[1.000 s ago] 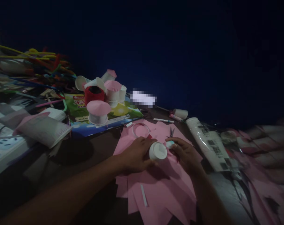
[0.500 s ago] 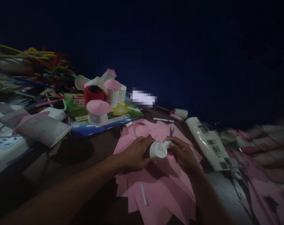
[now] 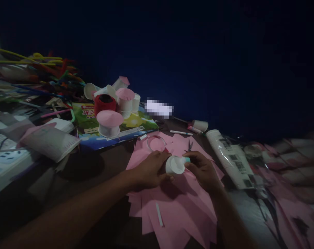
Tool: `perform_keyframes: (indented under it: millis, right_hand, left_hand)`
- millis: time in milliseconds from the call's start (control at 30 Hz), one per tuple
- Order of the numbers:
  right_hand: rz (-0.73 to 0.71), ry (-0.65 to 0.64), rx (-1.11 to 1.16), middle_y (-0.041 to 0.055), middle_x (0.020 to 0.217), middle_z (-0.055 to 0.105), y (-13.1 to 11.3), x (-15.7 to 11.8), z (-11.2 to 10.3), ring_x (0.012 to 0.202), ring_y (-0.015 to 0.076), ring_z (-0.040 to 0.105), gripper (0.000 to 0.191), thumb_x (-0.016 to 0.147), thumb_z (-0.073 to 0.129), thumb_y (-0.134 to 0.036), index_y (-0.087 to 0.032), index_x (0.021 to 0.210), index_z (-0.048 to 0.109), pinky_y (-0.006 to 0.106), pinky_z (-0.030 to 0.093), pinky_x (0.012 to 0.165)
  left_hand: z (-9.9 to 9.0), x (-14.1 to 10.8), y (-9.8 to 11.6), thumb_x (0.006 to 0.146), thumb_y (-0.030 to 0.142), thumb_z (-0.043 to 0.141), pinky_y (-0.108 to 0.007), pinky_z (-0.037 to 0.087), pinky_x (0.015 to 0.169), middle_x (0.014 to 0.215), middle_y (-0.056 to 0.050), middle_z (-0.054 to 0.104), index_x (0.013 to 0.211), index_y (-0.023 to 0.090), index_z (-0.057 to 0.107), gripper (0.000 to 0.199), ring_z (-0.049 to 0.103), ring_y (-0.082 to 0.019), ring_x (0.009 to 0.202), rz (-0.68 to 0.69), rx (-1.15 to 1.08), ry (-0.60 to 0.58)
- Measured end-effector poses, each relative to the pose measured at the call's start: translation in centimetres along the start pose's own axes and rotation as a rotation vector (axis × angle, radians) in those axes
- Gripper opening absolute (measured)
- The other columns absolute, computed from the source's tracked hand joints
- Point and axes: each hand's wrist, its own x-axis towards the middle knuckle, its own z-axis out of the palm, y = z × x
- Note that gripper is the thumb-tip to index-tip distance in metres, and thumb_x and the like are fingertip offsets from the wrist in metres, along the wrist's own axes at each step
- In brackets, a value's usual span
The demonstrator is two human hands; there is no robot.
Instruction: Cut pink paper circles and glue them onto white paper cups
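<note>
My left hand (image 3: pixel 151 169) is closed around a white paper cup (image 3: pixel 174 165), one round end of which faces me. My right hand (image 3: pixel 201 169) pinches a small white stick with a teal end (image 3: pixel 187 159), seemingly a glue stick, against the cup's right rim. Below both hands spread sheets of pink paper (image 3: pixel 177 218). Beyond my right hand lie dark scissors (image 3: pixel 190 145). A clear ring, perhaps a roll of tape (image 3: pixel 164 140), rests on the paper past my left hand.
At the back left, cups with pink paper tops (image 3: pixel 109 119) and red yarn (image 3: pixel 105 103) stand on a colourful packet (image 3: pixel 86 138). Pipe cleaners (image 3: pixel 61 69) heap at far left beside a power strip (image 3: pixel 10 157). A bagged cup stack (image 3: pixel 229 159) lies right, a marker (image 3: pixel 181 132) behind.
My right hand has shifted slightly, and more of the stick's teal end shows. The cup stays in my left hand in nearly the same place.
</note>
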Motion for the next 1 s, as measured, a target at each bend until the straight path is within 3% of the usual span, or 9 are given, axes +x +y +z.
perform_keyframes:
  millis: [333,733,833,933,1000]
  right_hand:
    - [0.039,-0.106,0.072,0.0014,0.084,0.063,-0.1,0.1,-1.0,0.073,0.0142,0.059,0.017,0.073,0.067,-0.029,-0.023,0.088,0.063,0.026,0.049,0.065]
    - [0.095,-0.119,0.067,0.003,0.085,0.063,0.2,0.2,-1.1,0.077,0.0159,0.058,0.017,0.072,0.067,-0.029,-0.021,0.087,0.063,0.028,0.048,0.069]
    - [0.166,-0.028,0.126,0.0012,0.077,0.062,0.6,0.2,-1.3,0.068,0.0134,0.056,0.022,0.069,0.069,-0.03,-0.02,0.087,0.062,0.025,0.046,0.061]
    - [0.216,0.114,0.333,-0.0018,0.067,0.056,1.0,0.2,-1.4,0.055,0.0087,0.048,0.024,0.069,0.069,-0.033,-0.02,0.087,0.062,0.022,0.041,0.052]
    - [0.227,0.125,0.462,-0.0014,0.067,0.055,1.1,0.2,-1.4,0.053,0.0081,0.046,0.026,0.069,0.069,-0.038,-0.02,0.086,0.063,0.022,0.039,0.05]
  left_hand:
    - [0.0,0.1,0.1,0.071,0.042,0.062,-0.04,0.04,0.082,0.108,-0.009,0.054,0.114,0.019,0.046,0.051,0.049,-0.026,0.098,-0.014,0.0,-0.006]
    - [-0.1,0.1,0.1,0.072,0.04,0.061,-0.038,0.04,0.079,0.105,-0.008,0.056,0.108,0.019,0.049,0.043,0.049,-0.026,0.095,0.021,0.032,-0.012]
    - [-0.1,0.1,0.0,0.07,0.038,0.063,-0.039,0.04,0.08,0.104,-0.007,0.056,0.109,0.02,0.05,0.044,0.049,-0.026,0.095,0.028,0.047,-0.02]
    - [-0.1,0.1,0.1,0.071,0.039,0.062,-0.042,0.039,0.083,0.107,-0.008,0.055,0.111,0.02,0.05,0.046,0.049,-0.027,0.097,0.045,0.062,-0.021]
    - [0.0,0.0,0.0,0.072,0.039,0.061,-0.043,0.038,0.088,0.111,-0.009,0.054,0.115,0.02,0.048,0.049,0.048,-0.028,0.101,0.059,0.051,-0.021]
